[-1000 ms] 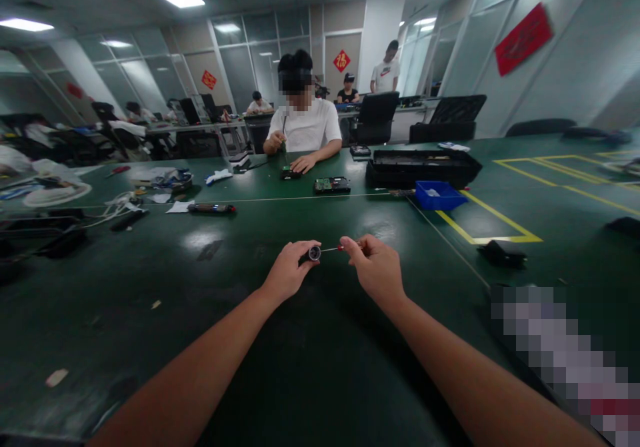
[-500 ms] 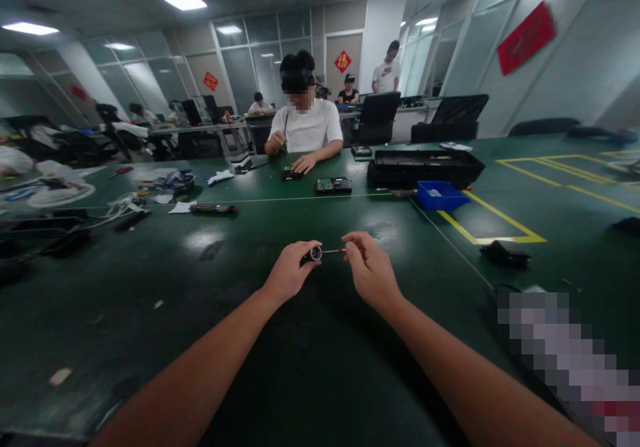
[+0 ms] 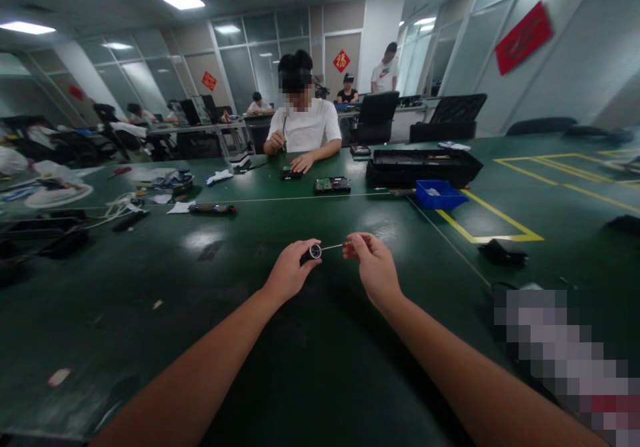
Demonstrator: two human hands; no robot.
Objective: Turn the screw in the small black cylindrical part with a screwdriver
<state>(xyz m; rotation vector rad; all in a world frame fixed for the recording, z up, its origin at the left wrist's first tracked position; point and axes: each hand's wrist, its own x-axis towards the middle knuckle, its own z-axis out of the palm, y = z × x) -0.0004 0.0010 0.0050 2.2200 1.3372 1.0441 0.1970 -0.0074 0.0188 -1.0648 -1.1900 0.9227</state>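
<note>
My left hand (image 3: 289,272) is closed around a small dark cylindrical part (image 3: 315,252), whose silver-rimmed round end faces me. Thumb and fingers grip it from below and above. A thin screwdriver (image 3: 332,247) runs from the right side of that end to my right hand (image 3: 376,264). My right fingers are pinched on its handle, which they mostly cover. The metal shaft slants slightly up to the right, its tip at the rim; whether it sits inside the part is too small to tell. Both hands are above the green table (image 3: 300,374).
Across the table a co-worker (image 3: 305,127) handles a circuit board, with a hard drive (image 3: 332,184) nearby. To the right are a black tray (image 3: 425,175), a blue bin (image 3: 440,195) and a black block (image 3: 503,252). A dark rod-shaped tool (image 3: 212,209) and cables (image 3: 117,206) lie left.
My right hand has turned a little, so the screwdriver shaft has gone from nearly level to tilted up at the handle end. My left hand stays on the cylindrical part.
</note>
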